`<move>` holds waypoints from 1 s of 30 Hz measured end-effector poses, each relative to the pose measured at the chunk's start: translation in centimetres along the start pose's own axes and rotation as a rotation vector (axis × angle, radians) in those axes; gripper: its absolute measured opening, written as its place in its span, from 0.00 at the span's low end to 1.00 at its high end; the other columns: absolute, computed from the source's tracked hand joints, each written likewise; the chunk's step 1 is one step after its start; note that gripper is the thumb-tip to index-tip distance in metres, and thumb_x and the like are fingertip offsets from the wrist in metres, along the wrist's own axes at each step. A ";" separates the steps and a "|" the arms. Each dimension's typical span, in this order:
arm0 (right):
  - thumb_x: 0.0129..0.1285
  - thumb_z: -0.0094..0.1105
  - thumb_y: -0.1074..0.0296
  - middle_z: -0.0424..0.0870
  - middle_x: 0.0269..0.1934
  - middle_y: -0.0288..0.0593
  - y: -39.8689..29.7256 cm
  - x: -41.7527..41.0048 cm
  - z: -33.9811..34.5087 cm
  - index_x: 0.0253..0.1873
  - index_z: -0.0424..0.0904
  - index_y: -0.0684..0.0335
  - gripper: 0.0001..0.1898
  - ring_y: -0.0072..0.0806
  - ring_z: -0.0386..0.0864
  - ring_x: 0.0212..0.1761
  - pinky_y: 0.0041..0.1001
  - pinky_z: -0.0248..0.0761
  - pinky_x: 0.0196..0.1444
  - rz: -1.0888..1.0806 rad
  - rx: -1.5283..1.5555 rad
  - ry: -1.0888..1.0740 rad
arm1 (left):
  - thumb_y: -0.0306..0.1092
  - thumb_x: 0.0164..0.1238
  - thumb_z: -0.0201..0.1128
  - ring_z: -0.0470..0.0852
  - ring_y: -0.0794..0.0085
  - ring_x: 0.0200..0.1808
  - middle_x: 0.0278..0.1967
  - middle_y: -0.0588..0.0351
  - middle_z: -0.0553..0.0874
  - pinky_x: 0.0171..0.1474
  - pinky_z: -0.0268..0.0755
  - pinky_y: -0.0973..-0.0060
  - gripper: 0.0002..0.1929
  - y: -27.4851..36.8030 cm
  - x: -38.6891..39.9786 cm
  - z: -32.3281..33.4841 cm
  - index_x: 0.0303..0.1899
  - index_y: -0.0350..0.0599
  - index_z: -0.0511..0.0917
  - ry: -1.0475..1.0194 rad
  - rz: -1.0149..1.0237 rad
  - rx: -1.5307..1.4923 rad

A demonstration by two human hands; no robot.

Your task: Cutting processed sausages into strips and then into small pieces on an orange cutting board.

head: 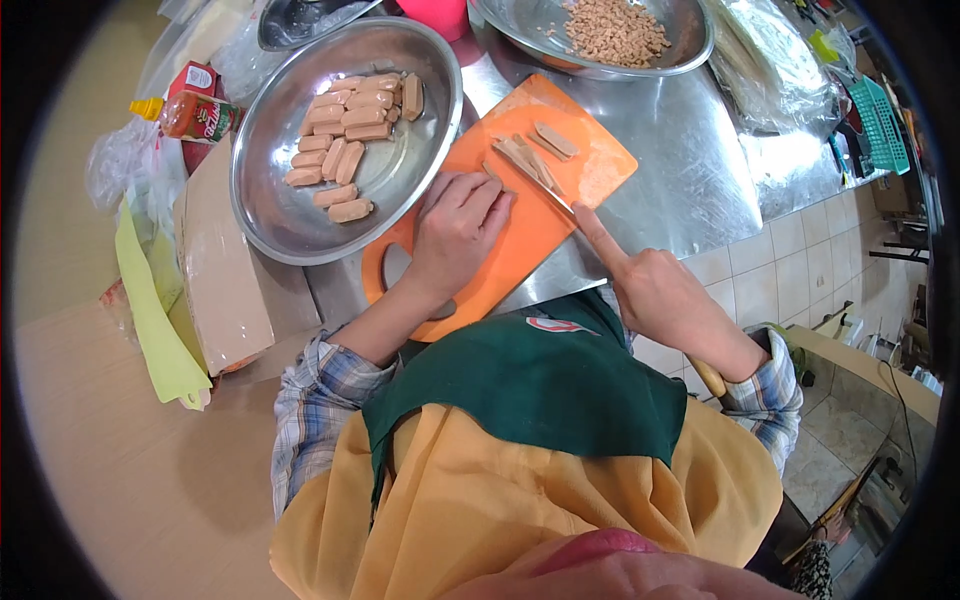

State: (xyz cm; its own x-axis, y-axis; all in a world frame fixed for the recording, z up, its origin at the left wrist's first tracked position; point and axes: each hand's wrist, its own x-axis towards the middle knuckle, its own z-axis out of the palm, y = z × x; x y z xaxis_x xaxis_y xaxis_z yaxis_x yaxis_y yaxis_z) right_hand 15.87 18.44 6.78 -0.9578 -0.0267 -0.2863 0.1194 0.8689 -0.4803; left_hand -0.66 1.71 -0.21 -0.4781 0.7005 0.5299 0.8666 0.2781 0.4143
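An orange cutting board [540, 232] lies slanted on the steel table. On it, my left hand [461, 225] has its fingers curled down over a piece of sausage, mostly hidden beneath them. My right hand [652, 289] grips a knife [551, 193], its index finger stretched along the blade's back. Thin sausage strips [536, 161] lean against the blade, and more slices [555, 141] lie just beyond. Left of the board, a wide steel bowl [251, 225] holds several short sausages [364, 116].
Another steel bowl [517, 52] holds diced pieces [615, 34] at the back. A cardboard box [225, 262], a sauce bottle [199, 116] and plastic bags [127, 161] crowd the left. Plastic-wrapped packs [780, 67] and a green basket [877, 124] stand right. Another person's hand [832, 529] shows lower right.
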 end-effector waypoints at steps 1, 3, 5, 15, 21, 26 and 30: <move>0.48 0.50 0.83 0.74 0.17 0.57 0.2 0.1 0.0 0.74 0.45 0.67 0.45 0.53 0.77 0.22 0.45 0.71 0.28 0.021 0.001 0.035 | 0.27 0.54 0.70 0.81 0.62 0.38 0.35 0.53 0.84 0.41 0.75 0.69 0.09 0.0 0.2 0.1 0.37 0.38 0.82 0.002 0.012 -0.002; 0.48 0.50 0.83 0.74 0.17 0.58 0.6 0.0 -0.2 0.75 0.45 0.67 0.44 0.53 0.77 0.22 0.45 0.70 0.28 0.011 0.027 0.078 | 0.27 0.54 0.70 0.81 0.61 0.38 0.36 0.53 0.84 0.42 0.75 0.69 0.09 -0.1 0.7 0.2 0.37 0.38 0.82 -0.018 0.034 -0.033; 0.49 0.50 0.83 0.73 0.17 0.58 1.0 -0.2 -0.6 0.75 0.45 0.67 0.44 0.54 0.77 0.22 0.45 0.70 0.28 -0.003 0.049 0.122 | 0.26 0.54 0.69 0.81 0.61 0.39 0.36 0.53 0.84 0.43 0.75 0.68 0.09 0.2 1.2 0.0 0.38 0.38 0.82 -0.034 0.056 -0.062; 0.54 0.49 0.81 0.75 0.21 0.66 3.0 -1.6 -0.5 0.74 0.45 0.67 0.40 0.59 0.76 0.23 0.50 0.68 0.30 -0.018 0.191 0.338 | 0.24 0.57 0.59 0.78 0.57 0.47 0.42 0.51 0.83 0.53 0.71 0.64 0.10 1.2 5.6 3.0 0.41 0.37 0.81 -0.076 0.354 0.108; 0.57 0.50 0.79 0.74 0.19 0.66 3.4 -2.0 -0.6 0.74 0.46 0.67 0.39 0.60 0.75 0.22 0.51 0.68 0.31 0.011 0.218 0.299 | 0.24 0.55 0.58 0.76 0.60 0.42 0.35 0.53 0.81 0.50 0.70 0.66 0.10 0.9 6.4 3.3 0.39 0.39 0.81 -0.243 0.251 0.108; 0.58 0.50 0.78 0.74 0.19 0.64 2.8 -1.8 -1.1 0.74 0.45 0.65 0.39 0.60 0.75 0.22 0.50 0.68 0.32 0.009 0.209 0.297 | 0.26 0.52 0.60 0.76 0.62 0.40 0.33 0.54 0.80 0.48 0.71 0.66 0.10 0.1 6.7 3.4 0.38 0.43 0.82 -0.231 0.309 0.071; 0.60 0.47 0.78 0.75 0.18 0.59 2.7 -1.6 -0.9 0.75 0.46 0.59 0.37 0.54 0.77 0.21 0.43 0.70 0.30 0.050 0.224 0.319 | 0.24 0.49 0.61 0.78 0.63 0.43 0.35 0.54 0.80 0.46 0.73 0.68 0.12 1.1 6.0 1.1 0.39 0.43 0.81 -0.119 0.227 -0.024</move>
State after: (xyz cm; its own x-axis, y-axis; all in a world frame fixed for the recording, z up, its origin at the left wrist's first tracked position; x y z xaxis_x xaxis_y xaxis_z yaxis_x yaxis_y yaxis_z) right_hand 17.51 21.26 6.71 -0.9783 0.1989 -0.0585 0.1883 0.7346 -0.6518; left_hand -2.42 6.96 2.60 -0.2501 0.8160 0.5211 0.9456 0.0903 0.3126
